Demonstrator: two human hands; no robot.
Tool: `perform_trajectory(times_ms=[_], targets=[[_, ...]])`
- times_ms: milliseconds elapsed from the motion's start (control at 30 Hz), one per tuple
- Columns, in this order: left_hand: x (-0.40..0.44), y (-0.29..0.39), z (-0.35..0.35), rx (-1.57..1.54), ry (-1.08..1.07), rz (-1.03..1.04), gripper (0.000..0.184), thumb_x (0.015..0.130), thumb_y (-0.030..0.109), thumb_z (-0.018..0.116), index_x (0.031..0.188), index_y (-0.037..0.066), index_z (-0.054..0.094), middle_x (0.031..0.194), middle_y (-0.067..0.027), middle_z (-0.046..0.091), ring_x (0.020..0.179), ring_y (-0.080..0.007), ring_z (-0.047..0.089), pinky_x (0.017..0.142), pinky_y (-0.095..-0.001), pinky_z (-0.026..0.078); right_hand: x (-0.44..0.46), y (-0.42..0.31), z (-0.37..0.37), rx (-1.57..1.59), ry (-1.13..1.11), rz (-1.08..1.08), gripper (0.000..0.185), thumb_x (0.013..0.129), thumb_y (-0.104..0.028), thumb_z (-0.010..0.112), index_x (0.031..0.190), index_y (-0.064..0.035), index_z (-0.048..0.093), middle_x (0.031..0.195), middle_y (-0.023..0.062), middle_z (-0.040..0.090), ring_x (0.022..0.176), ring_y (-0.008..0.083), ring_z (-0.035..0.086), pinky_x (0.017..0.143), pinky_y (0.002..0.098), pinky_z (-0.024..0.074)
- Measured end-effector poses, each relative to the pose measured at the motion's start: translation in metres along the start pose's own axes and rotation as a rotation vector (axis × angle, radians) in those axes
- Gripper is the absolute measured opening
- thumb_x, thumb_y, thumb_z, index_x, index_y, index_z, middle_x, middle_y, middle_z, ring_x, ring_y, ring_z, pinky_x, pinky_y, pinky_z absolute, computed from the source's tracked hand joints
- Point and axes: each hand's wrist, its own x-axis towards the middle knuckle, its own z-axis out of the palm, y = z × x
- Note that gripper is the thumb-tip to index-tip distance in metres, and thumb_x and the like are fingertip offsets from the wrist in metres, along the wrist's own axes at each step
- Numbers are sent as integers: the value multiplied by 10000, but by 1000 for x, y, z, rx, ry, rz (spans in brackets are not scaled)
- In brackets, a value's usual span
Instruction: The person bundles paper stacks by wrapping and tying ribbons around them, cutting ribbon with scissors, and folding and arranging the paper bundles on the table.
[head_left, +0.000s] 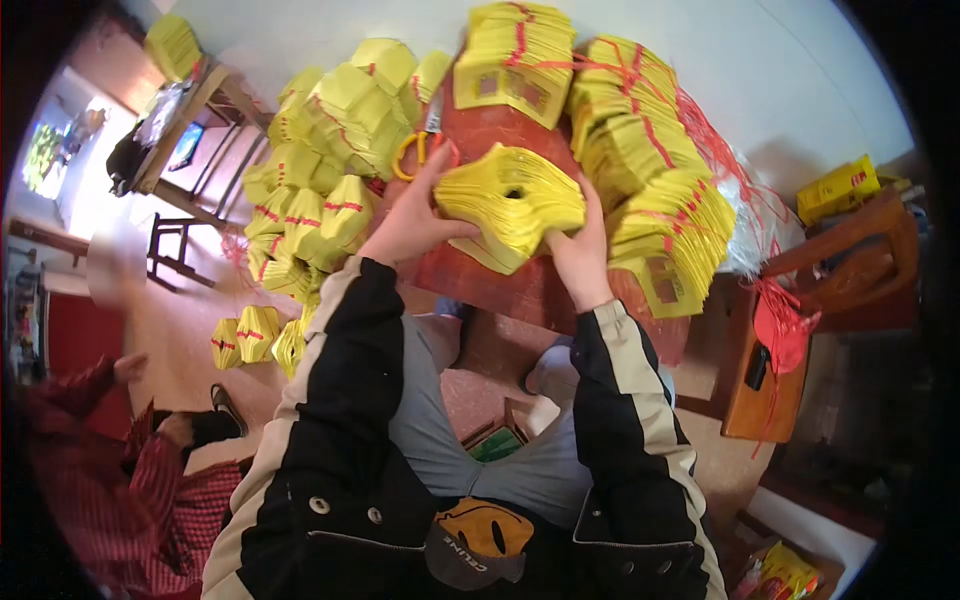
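Note:
Between my two hands is a stack of yellow die-cut cardboard sheets (512,205), fanned slightly, with a dark hole near its middle. My left hand (428,215) grips its left side, thumb on the near face. On the right edge my right hand (580,248) is closed around the stack in the same way. The stack is over the red-brown table (480,285). Just beyond my left hand lie scissors with orange-yellow handles (420,150), partly hidden by that hand.
Tied yellow bundles (510,55) stand at the table's back, with more bundles (665,220) along the right. A large pile of bundles (350,115) rises at left. Red string (715,135) trails at right beside a wooden chair (850,265). Another person in a checked sleeve (165,490) sits at lower left.

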Motion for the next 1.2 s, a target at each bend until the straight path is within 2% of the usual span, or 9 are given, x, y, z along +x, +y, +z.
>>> perform_trajectory(times_ms=[100,267,333,500,700,767,800,1033,1200], targets=[[-4,-4,1,119,6,115,922,718,-30,884,1520,19,434,1410,-110,601,1266,-180,596,1078,-336,488,4,25,2,129,-2,60,533,810,91,575,1336,7,565,1216,87,676,1118,186,647,971,307,516],[-9,-13,10,30,106,78,761,790,-76,742,1495,9,467,1361,-90,635,1242,-171,612,1040,-308,504,5,19,5,281,-48,201,516,865,102,560,1369,-9,543,1239,75,667,1097,172,655,924,303,539],[-3,-17,19,57,225,-79,627,766,-112,651,1381,-22,565,1239,-99,696,1163,-182,655,1007,-328,517,1,14,5,377,-31,236,515,870,94,558,1373,-18,541,1223,67,670,1080,166,658,908,295,542],[10,-33,15,-113,190,-70,560,789,-125,609,1341,-30,610,1203,-91,722,1111,-186,683,968,-314,537,0,27,3,371,-25,258,491,861,69,566,1348,8,574,1190,56,684,1031,148,655,857,279,528],[-12,-12,1,-70,102,-152,618,804,-74,687,1407,-15,570,1257,-79,705,1159,-181,660,998,-334,528,1,38,-4,382,-75,332,459,889,23,579,1348,6,573,1168,46,683,994,134,642,854,266,508],[-15,-12,-11,290,-71,-21,675,795,-31,765,1434,-2,548,1321,-75,676,1229,-172,618,1053,-346,496,0,38,-5,377,-85,354,475,898,5,573,1372,3,557,1173,45,671,996,130,626,843,257,500],[-18,-10,-13,71,-152,-137,708,794,-8,820,1444,5,539,1367,-73,651,1274,-165,584,1094,-353,466,0,36,-4,400,-76,348,482,903,1,563,1385,3,549,1178,47,665,1009,131,622,844,257,499],[-11,-16,-15,-78,-54,-146,670,825,-18,815,1438,8,545,1331,-61,667,1218,-147,621,1042,-330,513,-3,37,1,406,-38,299,540,865,49,510,1401,-2,548,1151,45,657,974,142,608,814,258,497],[-10,-20,-14,71,-23,-207,600,836,0,802,1395,4,584,1263,-73,703,1147,-158,665,1004,-322,537,-1,27,-3,476,-45,356,569,820,65,527,1382,-20,559,1066,29,669,882,127,615,758,249,482]])
